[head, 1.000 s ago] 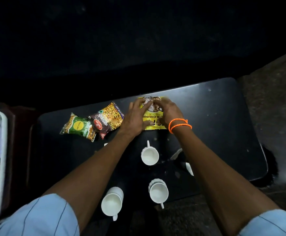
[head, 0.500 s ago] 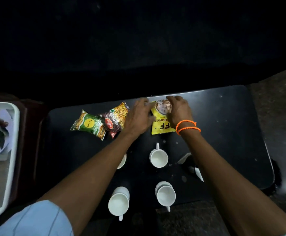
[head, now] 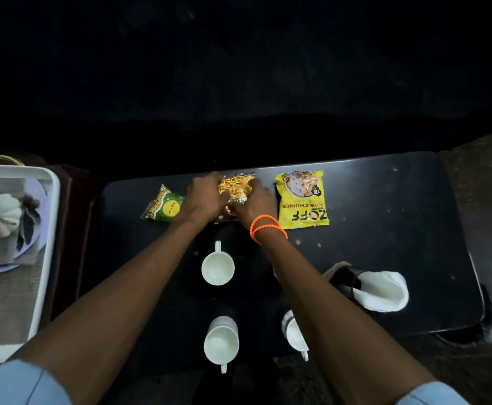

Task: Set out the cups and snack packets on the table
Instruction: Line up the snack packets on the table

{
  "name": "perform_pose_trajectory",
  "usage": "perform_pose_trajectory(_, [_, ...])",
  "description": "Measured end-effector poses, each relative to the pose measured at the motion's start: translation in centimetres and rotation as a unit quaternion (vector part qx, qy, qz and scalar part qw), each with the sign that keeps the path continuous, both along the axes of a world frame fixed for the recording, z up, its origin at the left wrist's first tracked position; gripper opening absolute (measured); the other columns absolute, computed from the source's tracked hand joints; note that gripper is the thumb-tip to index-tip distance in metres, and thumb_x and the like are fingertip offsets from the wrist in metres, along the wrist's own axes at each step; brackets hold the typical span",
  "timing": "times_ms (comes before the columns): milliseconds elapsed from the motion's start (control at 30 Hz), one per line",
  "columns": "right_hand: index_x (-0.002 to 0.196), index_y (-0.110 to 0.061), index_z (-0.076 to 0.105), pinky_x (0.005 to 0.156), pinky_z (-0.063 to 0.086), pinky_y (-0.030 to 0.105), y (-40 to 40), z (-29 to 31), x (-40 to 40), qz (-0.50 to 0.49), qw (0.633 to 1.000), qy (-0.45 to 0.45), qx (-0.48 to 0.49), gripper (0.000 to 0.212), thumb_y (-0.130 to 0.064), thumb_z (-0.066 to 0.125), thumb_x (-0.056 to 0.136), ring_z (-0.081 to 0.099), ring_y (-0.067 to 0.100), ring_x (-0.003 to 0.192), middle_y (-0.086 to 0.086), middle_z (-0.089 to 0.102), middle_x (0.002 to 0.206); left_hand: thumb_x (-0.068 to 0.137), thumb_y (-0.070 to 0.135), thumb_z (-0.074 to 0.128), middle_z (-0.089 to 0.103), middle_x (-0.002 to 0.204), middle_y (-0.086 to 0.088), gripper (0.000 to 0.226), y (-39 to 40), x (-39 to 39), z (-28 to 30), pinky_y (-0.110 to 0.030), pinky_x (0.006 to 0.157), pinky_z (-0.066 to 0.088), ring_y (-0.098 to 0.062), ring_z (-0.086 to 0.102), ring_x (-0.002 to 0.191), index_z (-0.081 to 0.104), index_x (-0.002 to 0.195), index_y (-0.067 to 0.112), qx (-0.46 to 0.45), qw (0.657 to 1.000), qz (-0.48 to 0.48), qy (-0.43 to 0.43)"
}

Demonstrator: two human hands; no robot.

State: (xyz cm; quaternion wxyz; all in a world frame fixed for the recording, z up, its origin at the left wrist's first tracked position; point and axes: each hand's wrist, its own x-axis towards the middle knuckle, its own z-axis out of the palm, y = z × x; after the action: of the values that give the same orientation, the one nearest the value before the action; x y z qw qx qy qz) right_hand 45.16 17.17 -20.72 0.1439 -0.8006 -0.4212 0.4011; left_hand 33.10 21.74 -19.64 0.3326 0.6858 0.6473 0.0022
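Hands first: your left hand (head: pixel 202 200) and right hand (head: pixel 255 204) both clutch the orange snack packet (head: pixel 234 187) at the far edge of the dark desk (head: pixel 385 244), fingers curled onto it from either side. Just left lies the green packet (head: pixel 163 207); to the right, apart, the yellow packet (head: pixel 303 200) lies flat. White cups (head: pixel 218 268) stand nearer you, between your forearms.

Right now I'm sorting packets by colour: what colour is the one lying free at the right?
Yellow packet, dark lettering; head view, the only one.
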Motion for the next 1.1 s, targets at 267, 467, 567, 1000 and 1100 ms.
perform_pose_trajectory(267, [0.146, -0.021, 0.050, 0.097, 0.053, 0.041, -1.6, -0.5, 1.1, 0.172, 0.981, -0.080, 0.036, 0.071, -0.018, 0.081, 0.083, 0.060, 0.037, 0.119, 0.018, 0.051, 0.141, 0.081, 0.032, 0.088, 0.053, 0.135, -0.014, 0.086, -2.8, -1.3, -0.8, -0.040, 0.108, 0.048, -0.030, 0.058, 0.124, 0.047, 0.156, 0.026, -0.048, 0.997, -0.036, -0.051])
perform_pose_trajectory(467, [0.136, -0.022, 0.058, 0.089, 0.056, 0.041, -1.2, -0.3, 1.0, 0.122, 0.988, -0.098, 0.018, 0.070, -0.012, 0.088, 0.073, 0.065, 0.035, 0.105, 0.015, 0.059, 0.120, 0.075, 0.024, 0.092, 0.064, 0.135, -0.015, 0.086, -2.9, -2.2, -1.1, -0.039, 0.106, 0.052, -0.030, 0.064, 0.121, 0.053, 0.153, 0.023, -0.060, 0.994, -0.022, -0.086])
perform_pose_trajectory(567, [0.141, -0.023, 0.055, 0.091, 0.057, 0.040, -1.5, -0.4, 0.7, 0.102, 0.989, -0.109, 0.020, 0.072, -0.010, 0.086, 0.077, 0.066, 0.032, 0.106, 0.014, 0.062, 0.120, 0.078, 0.016, 0.090, 0.065, 0.136, -0.015, 0.086, -3.3, -2.5, -1.1, -0.043, 0.108, 0.053, -0.029, 0.065, 0.122, 0.050, 0.154, 0.024, -0.057, 0.994, -0.031, -0.088])
perform_pose_trajectory(1000, [0.142, -0.011, 0.054, 0.097, 0.052, 0.042, 2.1, 1.9, -6.7, 0.233, 0.968, -0.051, 0.080, 0.060, 0.005, 0.065, 0.085, 0.058, 0.040, 0.120, 0.022, 0.060, 0.132, 0.092, 0.038, 0.074, 0.054, 0.131, -0.017, 0.056, -4.6, -9.1, 0.3, -0.050, 0.098, 0.050, -0.038, 0.050, 0.126, 0.061, 0.142, 0.018, 0.081, 0.981, 0.169, 0.051])
perform_pose_trajectory(1100, [0.135, -0.008, 0.059, 0.093, 0.054, 0.040, 2.5, 0.9, -8.5, 0.277, 0.959, -0.051, 0.015, 0.050, -0.005, 0.072, 0.087, 0.063, 0.038, 0.116, 0.022, 0.066, 0.125, 0.096, 0.035, 0.072, 0.046, 0.149, -0.023, 0.063, -4.7, -10.3, -0.3, -0.045, 0.113, 0.040, -0.039, 0.043, 0.140, 0.052, 0.152, 0.015, -0.003, 0.978, 0.209, -0.010])
